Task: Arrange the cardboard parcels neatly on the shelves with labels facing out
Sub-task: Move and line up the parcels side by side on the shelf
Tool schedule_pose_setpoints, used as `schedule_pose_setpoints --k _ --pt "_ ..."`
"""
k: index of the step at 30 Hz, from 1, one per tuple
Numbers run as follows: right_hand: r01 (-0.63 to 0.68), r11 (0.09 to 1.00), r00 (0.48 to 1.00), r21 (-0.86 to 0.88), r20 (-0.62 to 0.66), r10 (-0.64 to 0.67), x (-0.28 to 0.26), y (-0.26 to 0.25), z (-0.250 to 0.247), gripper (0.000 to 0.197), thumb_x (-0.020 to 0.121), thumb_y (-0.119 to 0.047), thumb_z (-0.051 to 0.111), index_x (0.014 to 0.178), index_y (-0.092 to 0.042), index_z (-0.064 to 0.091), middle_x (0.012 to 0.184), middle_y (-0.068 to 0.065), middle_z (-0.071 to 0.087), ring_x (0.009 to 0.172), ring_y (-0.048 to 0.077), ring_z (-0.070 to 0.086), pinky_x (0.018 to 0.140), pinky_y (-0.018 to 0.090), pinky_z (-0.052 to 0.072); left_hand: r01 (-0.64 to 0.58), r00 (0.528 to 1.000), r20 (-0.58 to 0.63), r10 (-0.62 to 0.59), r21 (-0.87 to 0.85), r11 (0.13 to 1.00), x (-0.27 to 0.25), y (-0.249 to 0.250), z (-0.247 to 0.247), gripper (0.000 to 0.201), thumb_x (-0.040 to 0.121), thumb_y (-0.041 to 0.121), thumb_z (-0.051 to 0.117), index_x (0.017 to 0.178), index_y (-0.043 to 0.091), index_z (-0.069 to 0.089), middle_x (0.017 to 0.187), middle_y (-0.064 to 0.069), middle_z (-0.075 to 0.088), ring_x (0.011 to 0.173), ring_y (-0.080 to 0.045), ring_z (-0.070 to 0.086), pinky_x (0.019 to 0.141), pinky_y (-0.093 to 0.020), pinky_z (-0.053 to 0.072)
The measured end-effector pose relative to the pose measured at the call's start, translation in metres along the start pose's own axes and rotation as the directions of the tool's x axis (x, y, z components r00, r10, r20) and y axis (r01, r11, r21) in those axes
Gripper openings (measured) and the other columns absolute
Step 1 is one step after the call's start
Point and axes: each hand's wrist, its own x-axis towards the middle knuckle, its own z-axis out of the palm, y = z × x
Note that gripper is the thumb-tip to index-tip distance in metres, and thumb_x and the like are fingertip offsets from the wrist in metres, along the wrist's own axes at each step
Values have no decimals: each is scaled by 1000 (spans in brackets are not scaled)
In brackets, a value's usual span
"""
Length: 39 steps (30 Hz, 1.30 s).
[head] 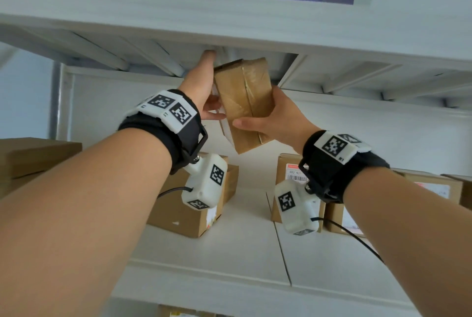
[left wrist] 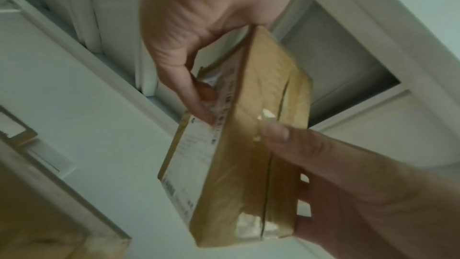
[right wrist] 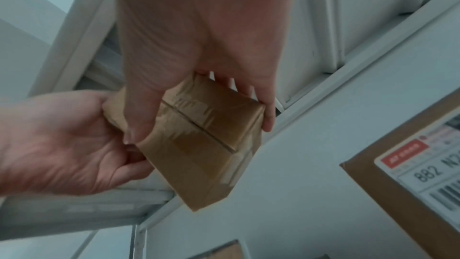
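Note:
A small brown taped cardboard parcel [head: 245, 102] hangs tilted in the air between the middle shelf and the underside of the upper shelf [head: 255, 41]. My left hand [head: 204, 92] grips its left side, with the thumb on a white printed label [left wrist: 196, 145] and the fingers reaching up behind. My right hand [head: 275, 117] holds the lower right end, thumb across the front and fingers round the back. The left wrist view shows the parcel [left wrist: 248, 145] edge-on, with the label face turned left. In the right wrist view the taped seam face of the parcel [right wrist: 204, 141] shows.
On the white middle shelf [head: 250, 227] a brown box [head: 184, 217] stands left of centre and a labelled box [head: 291, 171] right of centre, with a gap between them. A flat box [head: 33, 158] lies far left. More labelled boxes [head: 431, 186] stand far right.

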Motion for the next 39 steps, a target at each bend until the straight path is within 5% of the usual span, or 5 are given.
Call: schedule_pose_setpoints --k 10,15,23,31,39 --pt "-29 991 990 130 -131 47 -26 -12 -37 141 38 -56 86 151 -31 6 140 -1 47 125 14 51 103 39 47 13 997 80 -18 71 997 -34 4 26 24 93 39 54 86 17 56 67 -11 61 54 -21 63 58 -34 60" --pt "-148 977 981 151 -107 165 -44 -9 -62 83 64 -30 81 134 -18 37 117 3 61 103 21 64 87 41 56 -49 999 -2 50 185 982 -43 -5 30 26 92 35 56 81 11 58 61 -3 54 43 -12 46 45 -20 46" --pt "-337 856 940 392 195 281 -83 16 -93 34 67 -7 55 101 -5 53 100 11 71 95 23 66 73 33 52 -88 913 405 -47 307 948 -65 -27 35 25 74 51 67 83 27 63 96 4 67 103 -20 58 94 -42 44" --pt "-426 825 903 371 235 360 -108 27 -89 83 82 -10 70 149 -29 24 113 9 62 106 25 63 101 50 46 -80 925 376 -59 342 936 -84 -57 47 58 72 23 82 124 23 57 104 -2 74 100 -17 69 87 -38 54" --pt "-486 812 874 324 189 447 -102 33 -102 71 77 -3 71 137 -23 38 112 9 64 107 26 61 99 52 47 -171 970 236 55 504 847 -53 -48 32 61 68 4 61 127 21 60 119 -1 63 112 -17 56 85 -27 49"
